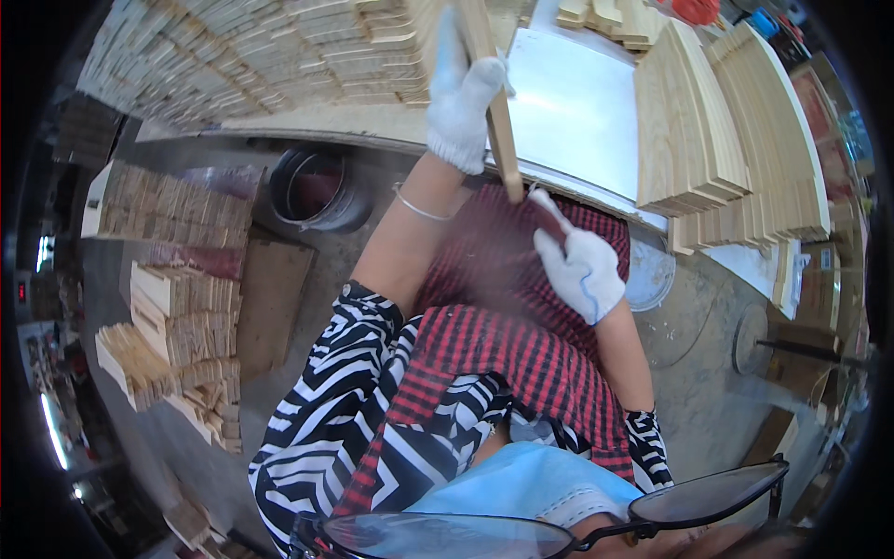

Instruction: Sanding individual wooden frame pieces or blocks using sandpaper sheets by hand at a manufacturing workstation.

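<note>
Wooden strip (504, 140) in left hand (460, 107), reddish pad (551, 220) in right hand (585, 270), both hands closed.

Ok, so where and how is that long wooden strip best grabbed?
Probably by its long sides, well above the lower end, coming from the left, where the left hand has it. The wooden strip is slim and slants down toward the person's lap, so fingers could wrap across it; this leaves the lower end, close to the right hand, uncovered.
</note>
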`<state>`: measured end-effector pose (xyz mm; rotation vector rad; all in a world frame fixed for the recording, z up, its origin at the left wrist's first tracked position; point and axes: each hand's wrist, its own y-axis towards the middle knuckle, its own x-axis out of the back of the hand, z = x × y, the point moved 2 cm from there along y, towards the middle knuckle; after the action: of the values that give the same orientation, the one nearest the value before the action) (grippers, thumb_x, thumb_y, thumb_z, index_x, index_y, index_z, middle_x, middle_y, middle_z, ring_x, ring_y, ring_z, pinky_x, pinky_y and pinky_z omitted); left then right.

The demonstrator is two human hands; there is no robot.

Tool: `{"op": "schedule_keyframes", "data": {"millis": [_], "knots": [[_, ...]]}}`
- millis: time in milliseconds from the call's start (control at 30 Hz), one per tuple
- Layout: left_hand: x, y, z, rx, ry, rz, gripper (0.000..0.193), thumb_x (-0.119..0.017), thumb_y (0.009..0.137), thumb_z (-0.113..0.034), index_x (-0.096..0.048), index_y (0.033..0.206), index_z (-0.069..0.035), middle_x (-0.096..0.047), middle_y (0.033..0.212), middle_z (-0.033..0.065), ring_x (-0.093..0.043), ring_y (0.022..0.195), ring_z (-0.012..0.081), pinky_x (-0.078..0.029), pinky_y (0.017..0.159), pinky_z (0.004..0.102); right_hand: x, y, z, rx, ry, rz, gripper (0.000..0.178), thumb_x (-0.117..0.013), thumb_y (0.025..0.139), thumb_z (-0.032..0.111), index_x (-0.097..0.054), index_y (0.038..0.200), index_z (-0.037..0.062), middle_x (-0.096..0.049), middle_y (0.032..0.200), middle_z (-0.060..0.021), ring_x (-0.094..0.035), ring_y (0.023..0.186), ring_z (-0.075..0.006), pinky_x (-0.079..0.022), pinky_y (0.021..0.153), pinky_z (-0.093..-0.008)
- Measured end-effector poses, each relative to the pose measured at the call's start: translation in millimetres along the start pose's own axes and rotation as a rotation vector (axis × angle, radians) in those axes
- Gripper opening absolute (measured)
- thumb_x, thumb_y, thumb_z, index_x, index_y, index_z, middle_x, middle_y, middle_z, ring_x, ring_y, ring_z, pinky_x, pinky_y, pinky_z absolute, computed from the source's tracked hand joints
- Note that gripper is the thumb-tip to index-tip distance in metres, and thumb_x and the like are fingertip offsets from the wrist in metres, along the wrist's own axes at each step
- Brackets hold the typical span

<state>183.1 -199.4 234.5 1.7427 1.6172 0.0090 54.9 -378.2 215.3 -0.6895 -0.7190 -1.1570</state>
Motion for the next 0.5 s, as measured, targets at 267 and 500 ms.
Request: {"op": "schedule_keyframes", "data": {"millis": [267,500], "knots": [[16.5,-42.8,18.1,-0.124,0.529,0.425,0.115,-0.086,0.065,0.002,-0.014,0.155,-0.004,-0.055,0.104,0.0030,-0.055,0.103,0.0177,-0.044,0.107,0.0422,-6.1,24.1,-79.9,-0.080,0.657,-0.378,0.035,-0.063,0.093,0.024,-0.064,0.113,-0.0049,-0.068,0.097,-0.0052,-0.059,0.083,-0.0134,-0.049,0.075,-0.0301],[18.8,-64.4,-17.0,-0.335,0.833,0.639,0.032,-0.078,0.078,-0.007,-0.062,0.105,-0.001,-0.062,0.096,0.0087,-0.064,0.087,0.0184,-0.053,0.084,0.0378,1.6,47.9,-29.8,-0.083,0.862,-0.361,0.034,-0.061,0.095,0.026,-0.064,0.114,-0.0012,-0.067,0.092,-0.0029,-0.058,0.080,-0.0109,-0.049,0.072,-0.0291]]}}
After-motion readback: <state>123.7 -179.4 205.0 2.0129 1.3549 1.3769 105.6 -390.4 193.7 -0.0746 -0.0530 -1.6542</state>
